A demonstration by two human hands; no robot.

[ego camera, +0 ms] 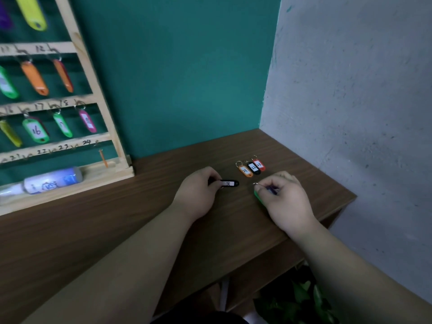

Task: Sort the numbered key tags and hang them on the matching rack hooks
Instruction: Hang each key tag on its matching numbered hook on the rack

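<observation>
I make out five tags by the table's right edge: orange tag, red tag, green tag, black 22, black 20.

Handwritten numerals on the rack: upper rail 11, 12; middle rail 16, 17, 18; lower rail 21, 22, 23, 24. The hanging green tag reads 16. On the table, the orange tag reads 21, the middle black tag 22 and the red tag 23. The separate black tag, pinched by the left hand, reads 20. The tube shows what looks like 15.
</observation>
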